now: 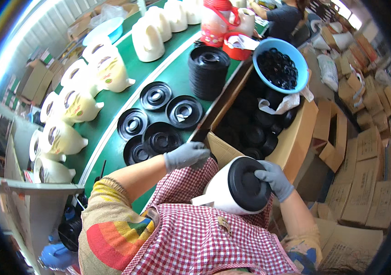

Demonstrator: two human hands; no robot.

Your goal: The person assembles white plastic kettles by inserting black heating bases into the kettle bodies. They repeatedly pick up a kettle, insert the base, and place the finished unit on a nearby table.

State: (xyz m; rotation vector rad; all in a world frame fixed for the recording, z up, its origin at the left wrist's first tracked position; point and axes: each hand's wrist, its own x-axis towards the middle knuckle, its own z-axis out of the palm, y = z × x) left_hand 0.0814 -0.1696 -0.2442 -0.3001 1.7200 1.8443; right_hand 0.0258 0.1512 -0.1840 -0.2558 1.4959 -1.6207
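A white jug [223,189] with a handle lies tilted across my lap, its black round base [247,185] facing right and up. My right hand [274,179], in a grey glove, grips the black base with its fingers over the raised middle. My left hand [187,156], also gloved, is closed beside the table edge, apart from the jug; anything in its fingers is hidden. Just beyond it on the green table lie several loose black round bases [162,137]. A tall stack of black discs [209,73] stands farther back.
Cream jugs [64,137] line the table's left side, with more white jugs [148,42] at the back. An open carton [296,137] of black parts stands right, a blue basin [304,68] of black rings on it. Cardboard boxes [356,183] crowd the right. A person [283,19] sits far back.
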